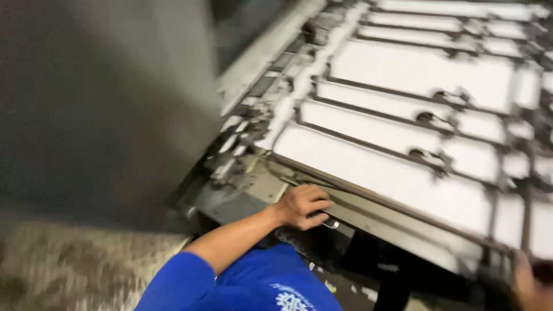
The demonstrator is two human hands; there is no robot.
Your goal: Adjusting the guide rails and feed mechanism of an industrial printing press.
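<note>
Head view: the left hand reaches forward from a blue sleeve, its grip curled over the lower front edge of a big tilted metal frame carrying white panels. The right hand shows at the bottom right corner against the frame's edge, blurred; whether its grip is closed I cannot tell.

— What's the frame made of?
— Dark metal bars, dull and grimy, around flat white matt panels that could be paper or board.
— And the ledge under the left hand?
— Worn grey metal, scuffed, with white scraps on it.
— The sleeve?
— Blue cloth, smooth. The floor looks rough and speckled.
</note>
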